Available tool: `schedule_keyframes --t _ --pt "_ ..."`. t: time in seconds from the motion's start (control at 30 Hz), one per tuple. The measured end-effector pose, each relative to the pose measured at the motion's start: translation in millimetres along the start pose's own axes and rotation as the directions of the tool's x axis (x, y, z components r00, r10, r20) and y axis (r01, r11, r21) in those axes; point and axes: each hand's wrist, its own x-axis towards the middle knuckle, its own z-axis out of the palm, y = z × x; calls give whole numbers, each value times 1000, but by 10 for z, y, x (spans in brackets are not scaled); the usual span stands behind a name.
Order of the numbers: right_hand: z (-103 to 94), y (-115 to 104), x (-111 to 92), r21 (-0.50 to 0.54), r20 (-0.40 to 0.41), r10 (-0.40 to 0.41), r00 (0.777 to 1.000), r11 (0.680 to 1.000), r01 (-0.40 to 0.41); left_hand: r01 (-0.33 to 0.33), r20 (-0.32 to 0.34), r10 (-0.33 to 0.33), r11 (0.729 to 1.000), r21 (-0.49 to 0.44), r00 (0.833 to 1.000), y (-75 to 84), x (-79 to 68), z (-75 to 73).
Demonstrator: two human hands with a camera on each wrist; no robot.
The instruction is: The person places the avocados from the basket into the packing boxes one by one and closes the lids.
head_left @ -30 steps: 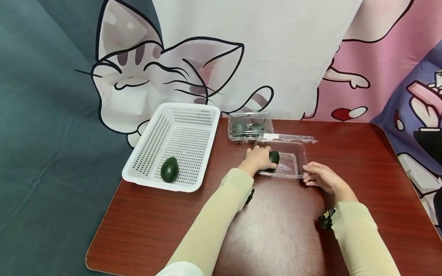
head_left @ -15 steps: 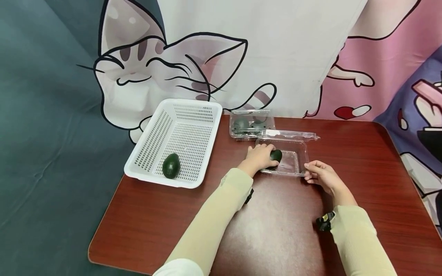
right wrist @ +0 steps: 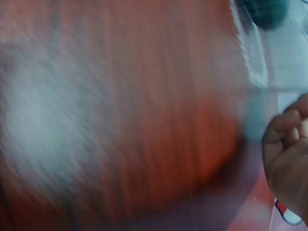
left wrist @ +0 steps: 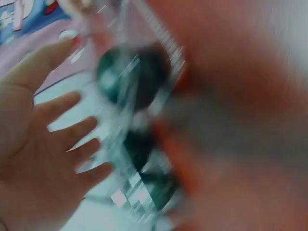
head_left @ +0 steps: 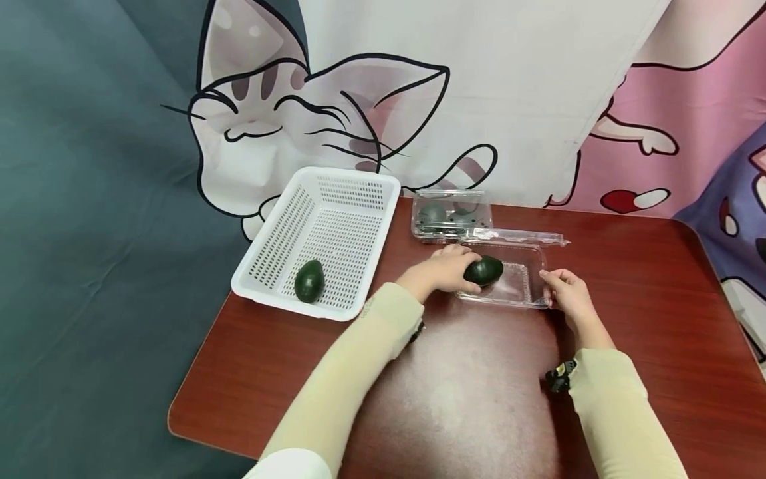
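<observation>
A dark green avocado (head_left: 488, 271) lies at the left side of an open clear plastic clamshell container (head_left: 516, 283). Just left of it, my left hand (head_left: 441, 271) has its fingertips close by the fruit. The left wrist view is blurred, but the left hand (left wrist: 45, 125) shows spread fingers and holds nothing, apart from the avocado (left wrist: 110, 77). My right hand (head_left: 568, 293) pinches the container's right edge near the front corner. In the right wrist view the right hand's curled fingers (right wrist: 284, 130) show at the right edge.
A white perforated basket (head_left: 245, 283) with one avocado (head_left: 309, 281) stands on the left of the brown table (head_left: 467, 399). Behind the open container sits a closed clear clamshell (head_left: 451, 216) with dark green fruit inside. A printed curtain (head_left: 526, 100) hangs at the back.
My left hand has let go of the avocado and drawn back left, leaving more of the fruit in sight in the container. My right hand stays at the container's edge. The head view has shifted slightly.
</observation>
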Motion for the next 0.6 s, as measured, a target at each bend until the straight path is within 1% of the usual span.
schedule_keyframes --t 0.07,0.17,0.23,0.27,0.3,0.37,0.4,0.43,0.47,0.5,0.57,0.6 --pt "78 19 18 -36 -88 -43 995 999 40 -21 63 23 999 -35 998 -115 -130 -166" --pt "207 48 43 -103 -196 -79 977 993 60 -35 142 55 989 -141 988 -354 -391 -472" --pt "282 59 67 -114 -235 -91 968 991 65 -17 162 55 974 -226 985 -548 -584 -682" --pt "313 63 80 -122 -247 -96 964 990 67 6 159 37 966 -258 987 -648 -682 -785" --pt "342 64 92 -125 -253 -99 962 990 69 28 145 14 960 -280 989 -752 -776 -880" --pt "385 62 123 -119 -253 -101 962 990 72 82 99 -56 955 -284 994 -973 -937 -1031" --pt "402 60 138 -113 -252 -97 963 991 70 112 74 -95 954 -279 993 -1087 -1004 -1087" --pt "417 56 153 -110 -254 -92 963 992 65 152 58 -142 952 -264 988 -1191 -1064 -1131" --pt "431 52 167 -106 -260 -85 962 993 59 196 44 -191 949 -246 981 -1296 -1114 -1156" --pt "441 46 182 -105 -260 -81 962 993 55 237 45 -233 945 -225 972 -1405 -1154 -1157" --pt "459 33 211 -112 -258 -76 963 993 49 340 81 -331 924 -173 940 -1584 -1226 -1129" --pt "468 24 225 -113 -253 -75 965 992 48 387 109 -374 909 -154 921 -1658 -1258 -1100"
